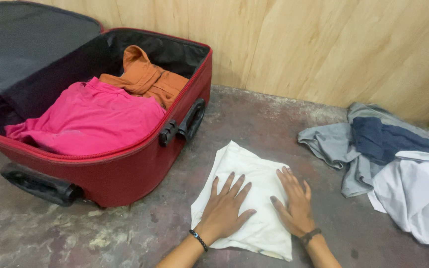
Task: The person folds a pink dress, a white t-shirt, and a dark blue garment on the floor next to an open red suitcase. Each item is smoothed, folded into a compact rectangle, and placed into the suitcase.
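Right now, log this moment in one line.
left hand flat on folded white cloth | right hand flat on it | red suitcase open

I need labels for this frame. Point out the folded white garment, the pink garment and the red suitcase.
folded white garment (pixel 247 164): head view, bare upper part.
pink garment (pixel 88 119): head view, middle of the cloth.
red suitcase (pixel 130 173): head view, front wall.

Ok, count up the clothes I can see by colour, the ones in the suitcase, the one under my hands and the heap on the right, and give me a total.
Pink: 1, in the red suitcase
Orange: 1, in the suitcase
White: 2, one folded under the left hand and right hand, one in the heap
Grey: 1, in the heap
Dark blue: 1, in the heap
Total: 6 that can be told apart; the heap may hide more.
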